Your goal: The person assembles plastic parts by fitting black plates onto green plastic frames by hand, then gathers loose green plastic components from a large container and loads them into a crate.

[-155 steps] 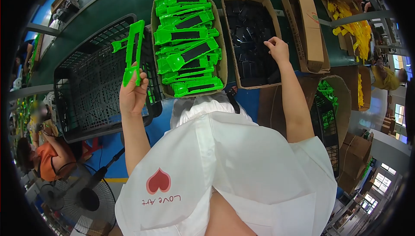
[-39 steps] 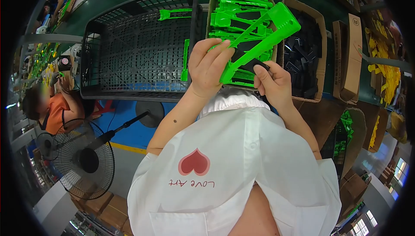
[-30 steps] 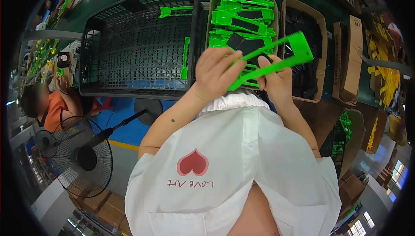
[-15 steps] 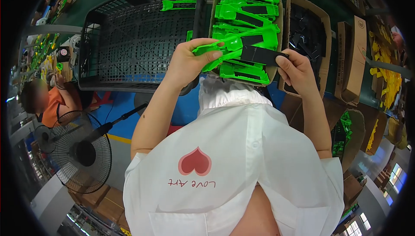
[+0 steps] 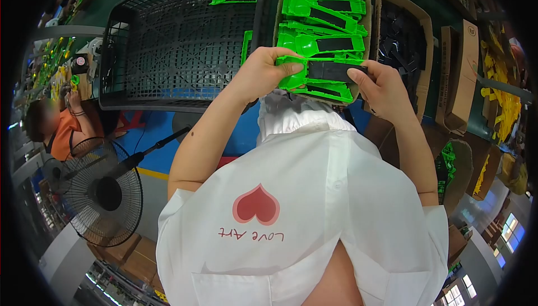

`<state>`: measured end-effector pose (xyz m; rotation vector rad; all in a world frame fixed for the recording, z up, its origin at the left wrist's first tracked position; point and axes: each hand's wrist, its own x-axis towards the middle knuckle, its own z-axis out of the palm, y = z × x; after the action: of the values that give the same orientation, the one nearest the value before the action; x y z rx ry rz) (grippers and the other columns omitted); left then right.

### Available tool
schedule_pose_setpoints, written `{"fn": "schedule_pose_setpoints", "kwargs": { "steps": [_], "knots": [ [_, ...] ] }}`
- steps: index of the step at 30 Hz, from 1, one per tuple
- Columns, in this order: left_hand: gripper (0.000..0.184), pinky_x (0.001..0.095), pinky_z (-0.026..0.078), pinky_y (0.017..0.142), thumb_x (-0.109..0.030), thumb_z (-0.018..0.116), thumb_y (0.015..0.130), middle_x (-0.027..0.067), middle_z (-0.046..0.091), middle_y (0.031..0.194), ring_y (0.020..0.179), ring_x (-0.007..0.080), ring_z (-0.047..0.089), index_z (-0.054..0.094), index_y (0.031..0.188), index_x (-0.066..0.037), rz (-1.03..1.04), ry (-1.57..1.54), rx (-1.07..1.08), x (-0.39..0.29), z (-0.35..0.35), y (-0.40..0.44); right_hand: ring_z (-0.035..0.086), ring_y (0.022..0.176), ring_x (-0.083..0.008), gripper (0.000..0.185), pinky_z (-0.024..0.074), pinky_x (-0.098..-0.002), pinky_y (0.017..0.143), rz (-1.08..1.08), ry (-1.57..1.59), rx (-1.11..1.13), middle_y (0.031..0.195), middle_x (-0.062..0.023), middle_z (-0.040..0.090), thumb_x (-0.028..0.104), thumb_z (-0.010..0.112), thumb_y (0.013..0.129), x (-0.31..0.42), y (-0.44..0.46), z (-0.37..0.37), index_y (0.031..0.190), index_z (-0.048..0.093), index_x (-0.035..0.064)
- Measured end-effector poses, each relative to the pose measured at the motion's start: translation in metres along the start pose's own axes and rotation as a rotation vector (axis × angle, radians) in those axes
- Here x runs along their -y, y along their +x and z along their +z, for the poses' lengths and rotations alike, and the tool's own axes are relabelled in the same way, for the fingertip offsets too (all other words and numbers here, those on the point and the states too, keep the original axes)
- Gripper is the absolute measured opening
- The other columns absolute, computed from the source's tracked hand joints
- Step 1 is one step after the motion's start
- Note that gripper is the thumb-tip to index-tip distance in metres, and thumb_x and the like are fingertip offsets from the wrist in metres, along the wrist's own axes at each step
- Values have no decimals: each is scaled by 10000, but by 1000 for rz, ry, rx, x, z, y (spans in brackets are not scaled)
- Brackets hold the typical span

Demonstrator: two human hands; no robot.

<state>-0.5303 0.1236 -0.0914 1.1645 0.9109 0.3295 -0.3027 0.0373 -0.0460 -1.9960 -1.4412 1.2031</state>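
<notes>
Pinched at its wide left end by my left hand (image 5: 260, 76) is a bright green plastic part (image 5: 292, 76), held over the near end of a carton. A flat black rectangular plate (image 5: 328, 71) lies lengthwise over the part's long opening. My right hand (image 5: 384, 86) is closed on the plate's right end, thumb on top; whether it also grips the green part's tip is hidden. Beneath and beyond, the cardboard carton (image 5: 367, 31) holds several similar green parts (image 5: 322, 14), many with black plates in them.
A black plastic crate (image 5: 185, 101) with a few green parts stands left. To the right are a carton of black plates (image 5: 399, 45) and a folded brown carton (image 5: 460, 82). A standing fan (image 5: 106, 191) and a person in orange (image 5: 73, 129) are at the left.
The green part has levelled out and moved slightly right and down. The black plate, angled across it before, now lies lined up with its opening. Both hands still hold on.
</notes>
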Motion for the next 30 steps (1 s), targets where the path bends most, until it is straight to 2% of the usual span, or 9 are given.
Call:
{"fn": "schedule_pose_setpoints", "kwargs": {
  "steps": [7, 10, 13, 16, 17, 20, 24, 27, 30],
  "knots": [
    [193, 277, 534, 625, -47, 608, 847, 106, 648, 876, 717, 170, 647, 602, 1016, 45, 13, -123, 10, 1, 3, 7, 568, 487, -205, 337, 445, -340, 492, 17, -69, -62, 549, -111, 562, 284, 575, 873, -9, 14, 14, 756, 575, -32],
    [193, 279, 537, 641, -44, 613, 841, 104, 649, 883, 732, 167, 645, 608, 1015, 41, 16, -131, 13, 8, 6, 11, 568, 487, -221, 376, 459, -332, 484, -134, -664, -257, 561, -132, 566, 336, 613, 842, -18, 19, 19, 756, 566, -27],
    [182, 277, 538, 654, -34, 611, 840, 97, 650, 887, 750, 159, 641, 616, 1007, 38, 54, -8, 16, 8, 4, 15, 544, 461, -99, 333, 396, -255, 414, -128, -719, -471, 590, -43, 572, 294, 676, 806, -18, 19, 15, 794, 552, -15],
    [176, 277, 528, 645, -34, 619, 831, 82, 652, 863, 741, 137, 631, 627, 995, 30, 55, 37, 35, 18, 1, 21, 546, 457, -104, 357, 401, -246, 416, 117, 66, -114, 620, -47, 585, 307, 721, 763, -27, 26, 9, 766, 550, -6],
    [176, 277, 522, 639, -37, 624, 827, 77, 653, 851, 733, 127, 627, 632, 991, 27, 48, 29, 49, 21, 1, 23, 545, 454, -104, 356, 402, -242, 417, 120, 117, -92, 623, -48, 587, 307, 727, 756, -35, 27, 10, 768, 551, -3],
    [235, 320, 504, 605, -139, 672, 795, 103, 660, 792, 671, 175, 638, 639, 972, 12, 190, 498, 29, 11, 7, 21, 560, 470, -140, 405, 449, -297, 468, 103, 167, -104, 571, -83, 579, 362, 745, 718, -47, 26, 17, 768, 583, -6],
    [407, 408, 485, 591, -427, 633, 778, 151, 627, 678, 652, 335, 611, 642, 749, -21, 247, 1204, -47, -1, 38, 27, 578, 511, -237, 444, 454, -344, 530, -46, -25, -232, 591, -149, 589, 378, 739, 707, -48, 25, 32, 824, 595, -25],
    [414, 387, 507, 607, -454, 608, 788, 140, 648, 724, 691, 295, 643, 669, 762, -46, 53, 1337, -11, -11, 59, 36, 581, 524, -248, 452, 459, -347, 546, -38, -101, -258, 597, -159, 592, 379, 738, 710, -53, 29, 32, 836, 598, -32],
    [398, 399, 492, 597, -446, 619, 774, 144, 628, 689, 671, 313, 624, 641, 719, -53, 105, 1295, -2, -10, 62, 41, 606, 622, -257, 544, 467, -350, 604, 97, -12, -152, 688, -186, 609, 418, 756, 681, -58, 27, 29, 884, 554, -43]
  ]
}}
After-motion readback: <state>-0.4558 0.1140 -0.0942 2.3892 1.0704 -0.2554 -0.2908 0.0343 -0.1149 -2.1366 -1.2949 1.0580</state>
